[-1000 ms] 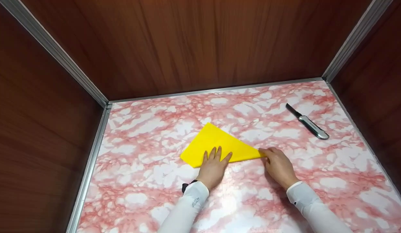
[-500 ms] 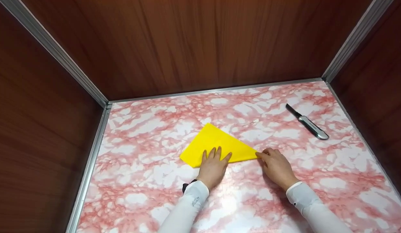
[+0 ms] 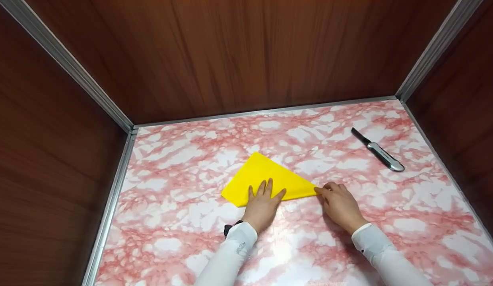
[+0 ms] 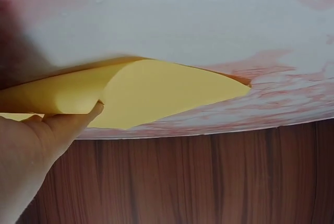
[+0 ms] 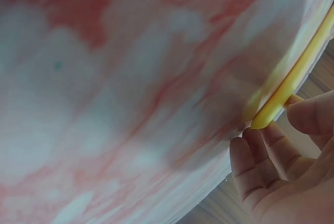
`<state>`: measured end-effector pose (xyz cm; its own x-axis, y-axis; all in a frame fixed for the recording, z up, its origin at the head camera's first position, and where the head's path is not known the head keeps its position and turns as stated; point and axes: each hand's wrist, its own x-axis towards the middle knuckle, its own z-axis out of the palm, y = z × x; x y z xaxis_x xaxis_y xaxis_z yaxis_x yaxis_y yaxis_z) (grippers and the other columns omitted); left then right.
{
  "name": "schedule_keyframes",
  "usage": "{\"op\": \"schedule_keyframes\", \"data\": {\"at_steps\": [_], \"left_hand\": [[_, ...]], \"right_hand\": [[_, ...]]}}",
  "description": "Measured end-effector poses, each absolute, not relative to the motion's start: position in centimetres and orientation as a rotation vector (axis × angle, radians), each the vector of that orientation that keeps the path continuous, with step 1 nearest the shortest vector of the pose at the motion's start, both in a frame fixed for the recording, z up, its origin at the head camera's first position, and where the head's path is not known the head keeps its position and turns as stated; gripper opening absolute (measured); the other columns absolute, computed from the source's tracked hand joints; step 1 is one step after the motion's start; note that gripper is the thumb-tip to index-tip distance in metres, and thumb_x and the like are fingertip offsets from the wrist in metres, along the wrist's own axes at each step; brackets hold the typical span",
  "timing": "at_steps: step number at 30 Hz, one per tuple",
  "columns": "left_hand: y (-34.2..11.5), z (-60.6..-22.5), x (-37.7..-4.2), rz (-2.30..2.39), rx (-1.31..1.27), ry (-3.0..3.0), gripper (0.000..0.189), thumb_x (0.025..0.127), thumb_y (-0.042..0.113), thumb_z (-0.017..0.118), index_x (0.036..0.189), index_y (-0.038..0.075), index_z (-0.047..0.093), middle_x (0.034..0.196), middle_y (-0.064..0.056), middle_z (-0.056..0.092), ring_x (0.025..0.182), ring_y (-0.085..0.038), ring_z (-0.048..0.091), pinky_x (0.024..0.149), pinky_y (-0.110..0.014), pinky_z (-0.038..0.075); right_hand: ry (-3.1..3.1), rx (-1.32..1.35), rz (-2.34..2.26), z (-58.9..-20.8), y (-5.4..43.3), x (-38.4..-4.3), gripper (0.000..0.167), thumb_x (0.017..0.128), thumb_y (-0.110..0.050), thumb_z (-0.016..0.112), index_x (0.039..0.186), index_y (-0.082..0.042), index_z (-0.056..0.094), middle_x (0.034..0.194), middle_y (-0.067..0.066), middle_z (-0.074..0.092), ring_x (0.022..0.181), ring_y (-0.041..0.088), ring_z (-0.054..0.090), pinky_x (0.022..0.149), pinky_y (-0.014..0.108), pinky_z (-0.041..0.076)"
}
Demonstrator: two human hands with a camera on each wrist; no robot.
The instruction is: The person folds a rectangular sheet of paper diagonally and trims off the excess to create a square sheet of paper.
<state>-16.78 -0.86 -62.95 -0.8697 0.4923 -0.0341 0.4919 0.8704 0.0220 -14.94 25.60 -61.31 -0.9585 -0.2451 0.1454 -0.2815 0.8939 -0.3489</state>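
A folded sheet of yellow paper (image 3: 270, 171) lies on the table in the head view, roughly triangular with a narrow corner pointing right. My left hand (image 3: 263, 204) rests on its near part, fingers spread and straight. The left wrist view shows the paper's near fold (image 4: 83, 85) bulging in a soft roll, with the thumb (image 4: 88, 117) against it. At the narrow right corner, my right hand (image 3: 342, 204) pinches the paper between thumb and fingers. From the right wrist camera, the paper's rolled edge (image 5: 292, 80) ends at those fingertips (image 5: 241, 148), which hide part of the tip.
A utility knife (image 3: 383, 155) with its dark blade out lies on the red-and-white marbled table (image 3: 183, 246), back right. Wood-grain panels (image 3: 230, 59) stand behind and on both sides, framed by metal rails (image 3: 107, 206).
The right hand has slid slightly left, its fingertips now covering more of the paper's right tip. The far corner of the paper sits a touch nearer. The left hand has hardly moved.
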Motion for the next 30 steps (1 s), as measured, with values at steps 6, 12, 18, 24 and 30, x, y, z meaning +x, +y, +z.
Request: {"op": "schedule_keyframes", "data": {"at_steps": [6,12,18,24,30], "left_hand": [[-0.84,-62.89,-16.79,0.034,0.774,2.994,0.048,0.104,0.031,0.043,0.149,0.044,0.034,0.157,-0.014,0.026,0.143,-0.036,0.021,0.104,-0.069,0.020],[-0.86,-62.75,-16.81,0.100,0.753,2.990,0.045,0.104,0.036,0.042,0.148,0.043,0.037,0.156,-0.013,0.029,0.143,-0.035,0.023,0.105,-0.068,0.020],[-1.00,-62.64,-16.83,0.129,0.769,3.017,0.044,0.103,0.039,0.044,0.146,0.041,0.042,0.153,-0.013,0.034,0.140,-0.035,0.029,0.105,-0.066,0.023],[-1.00,-62.73,-16.86,0.132,0.778,3.030,0.044,0.102,0.042,0.044,0.146,0.039,0.043,0.152,-0.012,0.036,0.139,-0.035,0.031,0.105,-0.065,0.023],[-0.93,-62.57,-16.97,0.102,0.739,3.007,0.046,0.102,0.044,0.045,0.147,0.040,0.041,0.153,-0.012,0.034,0.140,-0.033,0.030,0.106,-0.065,0.023]], "right_hand": [[-2.951,0.428,0.569,-61.31,25.62,-14.88,0.034,0.091,-0.012,0.065,0.125,-0.009,0.067,0.110,0.009,0.057,0.097,0.030,0.050,0.087,0.048,0.043],[-2.941,0.449,0.555,-61.46,25.63,-14.90,0.033,0.091,-0.013,0.065,0.124,-0.008,0.068,0.109,0.009,0.057,0.096,0.030,0.050,0.085,0.048,0.043],[-2.927,0.454,0.566,-61.45,25.62,-14.84,0.033,0.090,-0.011,0.066,0.123,-0.008,0.068,0.107,0.009,0.056,0.094,0.030,0.050,0.083,0.047,0.043],[-2.942,0.448,0.577,-61.44,25.65,-14.77,0.035,0.091,-0.011,0.065,0.125,-0.008,0.067,0.109,0.010,0.056,0.096,0.031,0.049,0.086,0.048,0.042],[-2.957,0.420,0.645,-61.19,25.59,-14.74,0.037,0.091,-0.008,0.063,0.128,-0.007,0.065,0.111,0.011,0.056,0.099,0.030,0.049,0.090,0.047,0.042]]}}
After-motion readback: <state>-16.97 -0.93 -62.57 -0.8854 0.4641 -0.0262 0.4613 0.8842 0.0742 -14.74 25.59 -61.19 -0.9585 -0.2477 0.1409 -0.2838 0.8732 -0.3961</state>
